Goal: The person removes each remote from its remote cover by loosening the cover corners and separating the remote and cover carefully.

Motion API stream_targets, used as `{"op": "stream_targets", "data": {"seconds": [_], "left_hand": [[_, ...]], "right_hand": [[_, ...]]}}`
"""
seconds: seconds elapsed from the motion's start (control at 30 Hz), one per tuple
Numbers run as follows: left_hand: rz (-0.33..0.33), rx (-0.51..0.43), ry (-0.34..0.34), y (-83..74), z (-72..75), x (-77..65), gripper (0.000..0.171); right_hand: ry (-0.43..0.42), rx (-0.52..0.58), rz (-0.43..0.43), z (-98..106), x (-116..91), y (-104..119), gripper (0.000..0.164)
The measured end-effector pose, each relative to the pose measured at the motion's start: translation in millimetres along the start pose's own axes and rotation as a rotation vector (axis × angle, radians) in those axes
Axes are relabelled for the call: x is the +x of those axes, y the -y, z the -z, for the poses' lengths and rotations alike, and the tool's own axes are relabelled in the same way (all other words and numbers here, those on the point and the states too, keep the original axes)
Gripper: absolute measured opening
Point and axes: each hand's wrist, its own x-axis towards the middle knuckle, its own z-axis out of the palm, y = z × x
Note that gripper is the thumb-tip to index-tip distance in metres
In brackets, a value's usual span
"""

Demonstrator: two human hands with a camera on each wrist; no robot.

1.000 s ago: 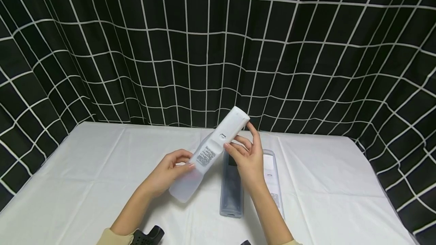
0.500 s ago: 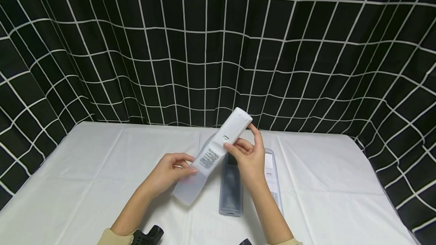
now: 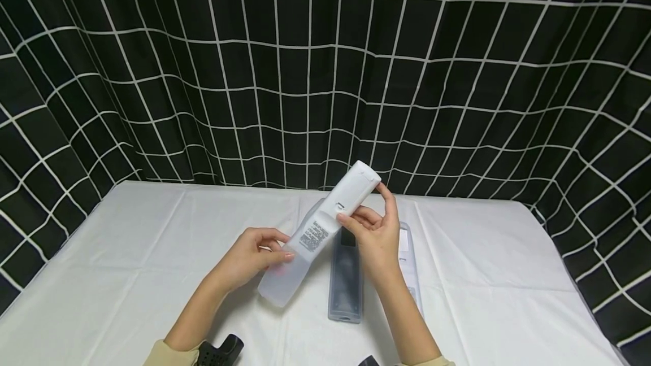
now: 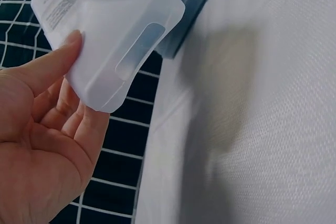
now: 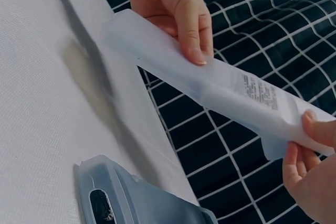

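Observation:
A white remote control [image 3: 353, 185], back side up with a printed label, is tilted over the table and sits partly inside a translucent sleeve [image 3: 280, 287]. My left hand [image 3: 251, 256] pinches the sleeve near its lower end, thumb on top and fingers beneath. Higher up, my right hand [image 3: 376, 236] grips the remote by its sides, thumb at the near edge and index finger by the top end. In the left wrist view, the sleeve's closed end [image 4: 142, 51] shows an oblong opening. A loose flap of sleeve [image 5: 274, 148] hangs below the remote in the right wrist view.
A dark remote in a translucent grey sleeve [image 3: 346, 287] lies on the white-covered table [image 3: 152, 275]. Next to it, partly behind my right forearm, lies a white remote in a clear sleeve [image 3: 407, 258]. A black curtain with white grid lines [image 3: 315, 72] stands behind the table.
The remote and its sleeve have shifted slightly to the right with both hands. Both hands keep much the same grip.

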Motion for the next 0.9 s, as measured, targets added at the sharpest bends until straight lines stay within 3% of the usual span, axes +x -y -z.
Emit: {"op": "stream_targets", "data": {"seconds": [0.63, 0.9], "left_hand": [[-0.051, -0.012, 0.025, -7.9, 3.1, -3.0, 0.034], [-0.042, 0.052, 0.005, -7.1, 6.4, -3.5, 0.028]], "right_hand": [[-0.019, 0.054, 0.028, 1.7, 1.1, 2.3, 0.093], [-0.046, 0.071, 0.024, 8.5, 4.2, 7.4, 0.092]]}}
